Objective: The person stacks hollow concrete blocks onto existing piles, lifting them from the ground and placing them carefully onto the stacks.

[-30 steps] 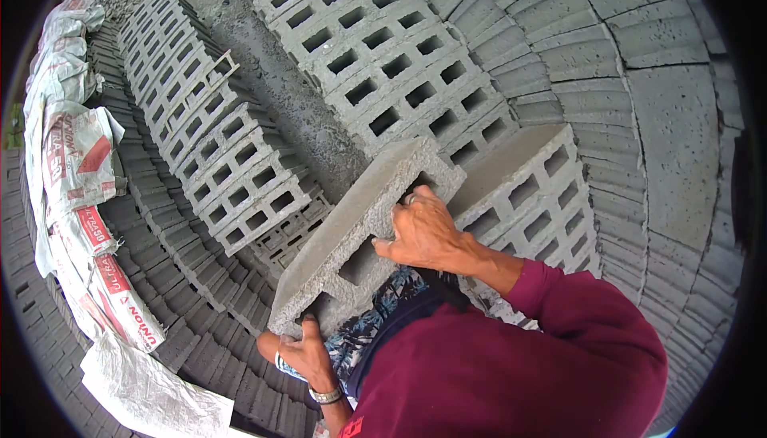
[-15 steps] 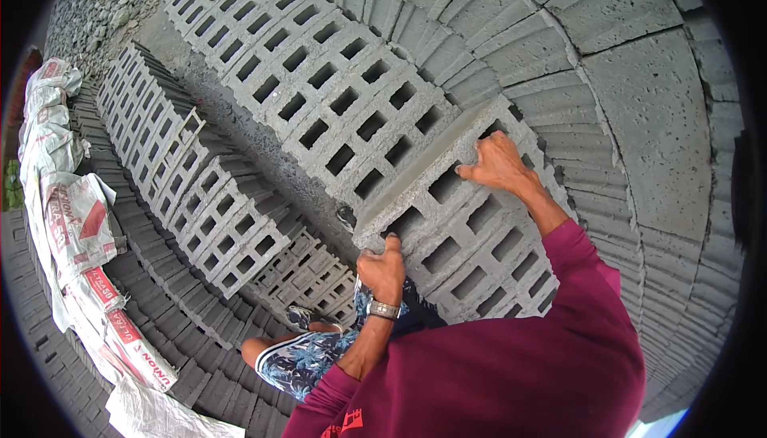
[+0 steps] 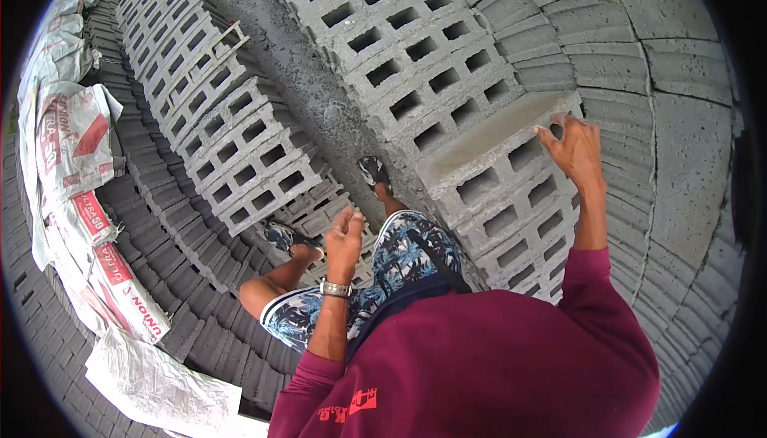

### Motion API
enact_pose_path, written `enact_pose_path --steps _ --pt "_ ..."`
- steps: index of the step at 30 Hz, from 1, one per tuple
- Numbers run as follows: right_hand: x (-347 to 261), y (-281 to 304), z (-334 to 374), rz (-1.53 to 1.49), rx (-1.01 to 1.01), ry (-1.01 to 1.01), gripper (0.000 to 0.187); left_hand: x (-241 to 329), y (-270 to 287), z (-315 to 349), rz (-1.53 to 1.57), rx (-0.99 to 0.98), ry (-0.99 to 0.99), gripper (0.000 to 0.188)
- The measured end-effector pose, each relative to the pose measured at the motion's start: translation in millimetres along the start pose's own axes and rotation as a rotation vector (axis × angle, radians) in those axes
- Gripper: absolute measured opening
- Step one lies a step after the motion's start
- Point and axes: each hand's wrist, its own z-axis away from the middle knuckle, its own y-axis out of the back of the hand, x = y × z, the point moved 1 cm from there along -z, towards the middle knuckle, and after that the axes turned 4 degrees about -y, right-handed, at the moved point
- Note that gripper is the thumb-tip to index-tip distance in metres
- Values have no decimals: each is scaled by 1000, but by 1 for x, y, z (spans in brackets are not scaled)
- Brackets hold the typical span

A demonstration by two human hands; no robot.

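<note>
Right hand (image 3: 574, 149) grips the far end of the hollow concrete block (image 3: 497, 144) — long axis running leftward; left hand (image 3: 345, 234) free, half-open.

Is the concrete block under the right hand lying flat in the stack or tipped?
Tipped: the hollow concrete block shows its solid face and slants above the stacked blocks, right hand on its far end.

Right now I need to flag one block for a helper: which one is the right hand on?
Find the tall stack of hollow grey blocks. At its near end lies the block under the right hand. Unlike its neighbours, it shows a smooth solid face, not holes.
</note>
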Motion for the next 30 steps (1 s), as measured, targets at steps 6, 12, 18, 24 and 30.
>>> enact_pose_path --steps 6,12,18,24,30 --pt "-210 -55 12 -298 -142 298 40 -60 249 -56 -10 503 19 41" --pt "-384 -227 88 -325 -640 418 51 -117 396 -88 -231 703 114 47" --pt "-452 -389 119 55 -623 389 73 -167 423 -124 -334 405 348 83" --pt "-472 -469 117 7 -497 233 77 -186 410 -196 -421 272 443 83" --pt "-484 -481 131 -122 -413 105 64 -227 406 -182 -311 517 314 48"
